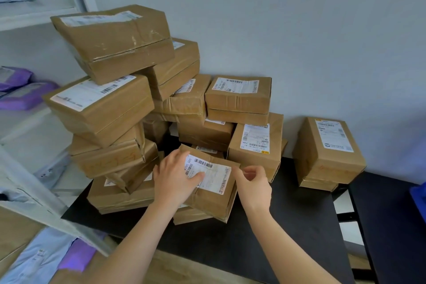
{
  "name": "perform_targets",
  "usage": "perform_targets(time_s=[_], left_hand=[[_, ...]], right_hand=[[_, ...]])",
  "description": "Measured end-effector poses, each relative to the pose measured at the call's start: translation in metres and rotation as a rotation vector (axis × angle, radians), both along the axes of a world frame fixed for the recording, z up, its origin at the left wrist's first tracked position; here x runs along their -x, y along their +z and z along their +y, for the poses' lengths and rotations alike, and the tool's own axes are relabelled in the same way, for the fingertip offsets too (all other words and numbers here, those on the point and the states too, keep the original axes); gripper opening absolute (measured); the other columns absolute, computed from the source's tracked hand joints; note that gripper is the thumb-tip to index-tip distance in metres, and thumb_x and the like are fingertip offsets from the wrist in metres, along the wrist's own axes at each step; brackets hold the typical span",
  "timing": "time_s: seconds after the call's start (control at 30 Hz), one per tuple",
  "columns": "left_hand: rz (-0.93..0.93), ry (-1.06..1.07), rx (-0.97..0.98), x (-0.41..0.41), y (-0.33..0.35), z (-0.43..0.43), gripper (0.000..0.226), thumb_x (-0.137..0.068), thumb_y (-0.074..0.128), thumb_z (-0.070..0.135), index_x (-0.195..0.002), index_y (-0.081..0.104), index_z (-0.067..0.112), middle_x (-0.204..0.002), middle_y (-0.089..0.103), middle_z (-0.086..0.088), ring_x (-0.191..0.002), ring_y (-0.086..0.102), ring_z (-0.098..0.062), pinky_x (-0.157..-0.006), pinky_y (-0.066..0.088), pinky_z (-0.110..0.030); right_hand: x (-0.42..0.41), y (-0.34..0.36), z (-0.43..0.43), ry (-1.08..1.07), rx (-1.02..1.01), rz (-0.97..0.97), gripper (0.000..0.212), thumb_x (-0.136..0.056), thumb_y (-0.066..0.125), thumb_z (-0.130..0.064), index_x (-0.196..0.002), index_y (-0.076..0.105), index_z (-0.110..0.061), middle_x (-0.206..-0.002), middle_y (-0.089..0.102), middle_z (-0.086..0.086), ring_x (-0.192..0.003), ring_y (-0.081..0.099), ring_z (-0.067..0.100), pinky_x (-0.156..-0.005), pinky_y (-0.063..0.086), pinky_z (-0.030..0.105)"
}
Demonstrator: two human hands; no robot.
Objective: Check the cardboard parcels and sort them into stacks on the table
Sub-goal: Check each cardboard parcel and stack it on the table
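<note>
A small cardboard parcel [216,193] with a white barcode label lies tilted on top of a low stack at the front of the black table [288,233]. My left hand [176,180] grips its left side, thumb pressed on the label. My right hand [252,183] is at the parcel's right edge with curled fingers; whether it touches the parcel is unclear. Behind stands a tall, leaning pile of several brown parcels [110,108]. A separate stack of two parcels [327,154] sits at the right against the wall.
A white metal shelf rack [34,193] stands at the left, holding purple and pale blue mailer bags [25,92]. More bags [46,258] lie low at the front left. A blue object [419,198] shows at the right edge. The grey wall backs the table.
</note>
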State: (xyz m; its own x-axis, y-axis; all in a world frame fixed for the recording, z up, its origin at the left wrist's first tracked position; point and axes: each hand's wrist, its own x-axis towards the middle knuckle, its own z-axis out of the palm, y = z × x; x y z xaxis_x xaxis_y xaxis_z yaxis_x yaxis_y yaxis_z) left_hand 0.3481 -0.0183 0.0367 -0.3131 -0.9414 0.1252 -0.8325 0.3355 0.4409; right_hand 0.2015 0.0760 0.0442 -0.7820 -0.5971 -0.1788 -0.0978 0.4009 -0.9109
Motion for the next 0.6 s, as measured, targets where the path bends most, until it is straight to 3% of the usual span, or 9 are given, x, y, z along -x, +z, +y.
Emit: perform_targets(time_s=[0.1, 0.23, 0.3, 0.6], left_hand=[[0.022, -0.002, 0.008, -0.0018, -0.0027, -0.0003, 0.077, -0.079, 0.064, 0.056, -0.143, 0.031, 0.029, -0.151, 0.028, 0.002, -0.138, 0.028, -0.022, -0.113, 0.023, -0.046], [0.026, 0.000, 0.026, -0.0029, -0.0051, -0.0008, 0.077, -0.079, 0.065, 0.056, -0.143, 0.031, 0.029, -0.150, 0.030, 0.002, -0.137, 0.030, -0.022, -0.112, 0.025, -0.045], [0.048, 0.008, 0.032, -0.0030, -0.0053, -0.0003, 0.075, -0.079, 0.066, 0.053, -0.142, 0.034, 0.028, -0.149, 0.033, 0.002, -0.136, 0.033, -0.021, -0.111, 0.026, -0.044], [0.139, 0.091, 0.025, -0.0094, -0.0024, 0.0058, 0.066, -0.082, 0.069, 0.044, -0.139, 0.040, 0.028, -0.144, 0.038, 0.001, -0.129, 0.039, -0.021, -0.103, 0.038, -0.037]], right_hand=[[-0.0016, -0.0033, -0.0003, 0.030, -0.089, -0.081, 0.051, -0.079, 0.065, -0.056, -0.114, 0.047, -0.023, -0.109, 0.060, -0.005, -0.096, 0.060, 0.016, -0.081, 0.052, 0.036], [-0.0031, -0.0071, -0.0040, 0.113, -0.128, -0.459, 0.074, -0.080, 0.063, -0.059, -0.140, 0.036, -0.024, -0.135, 0.050, 0.001, -0.123, 0.049, 0.030, -0.101, 0.043, 0.051], [-0.0034, -0.0064, -0.0062, 0.143, -0.158, -0.580, 0.076, -0.081, 0.062, -0.058, -0.143, 0.033, -0.025, -0.138, 0.048, 0.003, -0.125, 0.047, 0.032, -0.102, 0.039, 0.053], [0.0039, -0.0097, -0.0026, 0.190, -0.203, -0.674, 0.075, -0.071, 0.076, -0.052, -0.131, 0.042, -0.023, -0.124, 0.056, 0.008, -0.114, 0.054, 0.030, -0.098, 0.044, 0.043]])
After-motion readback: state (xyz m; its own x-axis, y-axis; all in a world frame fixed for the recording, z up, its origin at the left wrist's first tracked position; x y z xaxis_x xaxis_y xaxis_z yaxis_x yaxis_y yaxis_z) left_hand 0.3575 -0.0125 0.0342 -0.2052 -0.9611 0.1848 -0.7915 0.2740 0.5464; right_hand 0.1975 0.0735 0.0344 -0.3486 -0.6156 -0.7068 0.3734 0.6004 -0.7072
